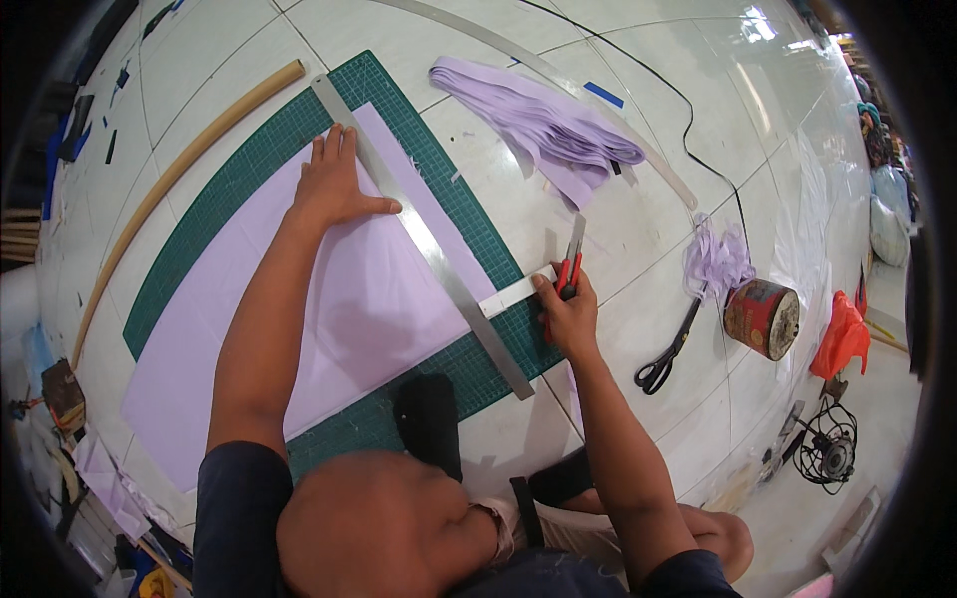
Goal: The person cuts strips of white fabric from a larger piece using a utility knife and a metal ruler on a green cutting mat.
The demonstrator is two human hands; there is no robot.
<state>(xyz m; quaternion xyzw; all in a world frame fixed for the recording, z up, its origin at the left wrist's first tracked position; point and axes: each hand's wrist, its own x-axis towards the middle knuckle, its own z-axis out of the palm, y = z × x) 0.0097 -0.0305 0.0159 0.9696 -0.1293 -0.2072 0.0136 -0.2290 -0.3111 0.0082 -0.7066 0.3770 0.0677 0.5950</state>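
Note:
Lilac fabric [369, 289] lies spread over a green cutting mat [179, 289] on the floor. A long metal ruler [429, 244] crosses the fabric near its right edge. My left hand [337, 184] presses flat on the fabric with fingers spread, the thumb and fingertips at the ruler's edge. In my right hand [571, 314] is a red and black utility knife [569, 274], its blade pointing up and away. The same hand also pinches a short white strip [513, 292], whose other end rests on the fabric's edge beside the ruler.
Folded lilac fabric [538, 120] lies beyond the mat, near a long thin strip [668, 174]. Black scissors [668, 354], a red tin [763, 317] and lilac scraps [716, 254] sit to the right. A curved wooden pole [169, 174] borders the mat's left side.

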